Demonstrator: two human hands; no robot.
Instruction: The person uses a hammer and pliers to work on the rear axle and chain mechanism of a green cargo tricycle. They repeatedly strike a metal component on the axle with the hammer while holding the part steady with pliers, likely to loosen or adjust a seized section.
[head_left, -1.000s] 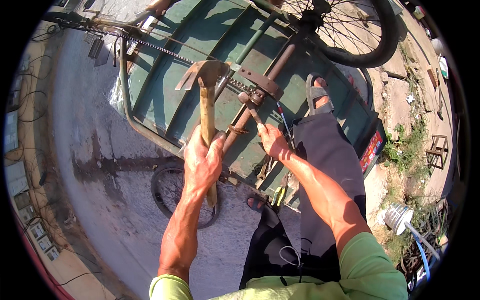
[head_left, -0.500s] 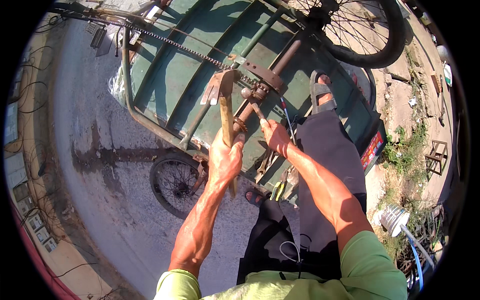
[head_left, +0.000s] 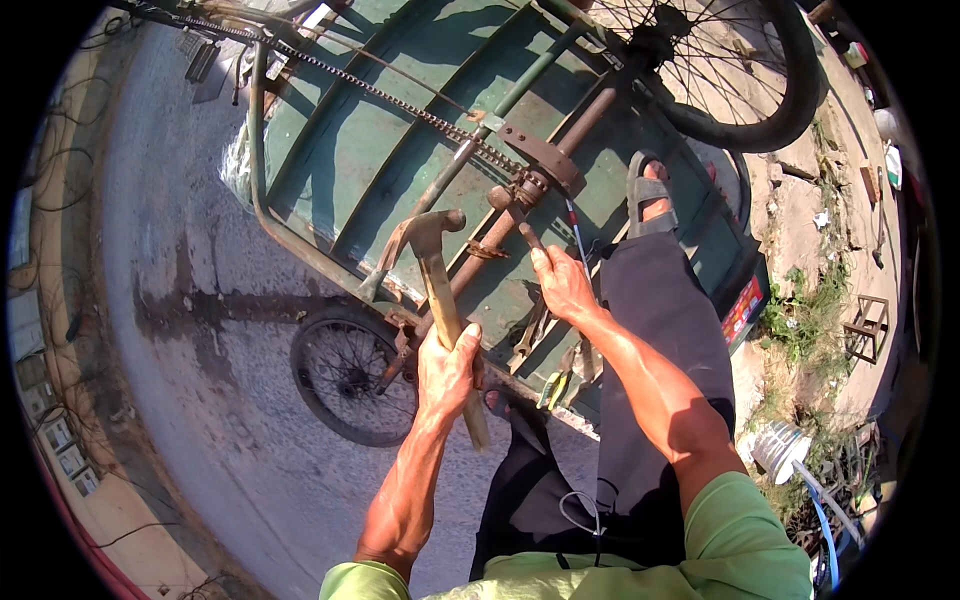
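Note:
My left hand (head_left: pixel 445 375) is wrapped around the wooden handle of a claw hammer (head_left: pixel 438 285). The hammer's head is raised to the left of a rusty axle (head_left: pixel 480 262), touching nothing that I can make out. In my right hand (head_left: pixel 566 290) is a short metal rod, like a punch or chisel (head_left: pixel 530 236), its tip close to the axle just below the sprocket (head_left: pixel 530 186). Whether that tip touches is unclear. A chain (head_left: pixel 420 118) runs from the sprocket to the upper left. A loose-looking ring (head_left: pixel 487 250) sits around the axle.
The green cart bed (head_left: pixel 390 170) lies tipped, with one spoked wheel (head_left: pixel 790 100) at upper right and another (head_left: pixel 350 380) at lower left. Pliers (head_left: pixel 553 388) and a wrench (head_left: pixel 525 345) rest by its near edge. My sandaled foot (head_left: pixel 655 195) stands against the bed.
The hammer has come down toward me, its head swinging away from the sprocket area. My right hand and the rod have shifted slightly right and nearer to me.

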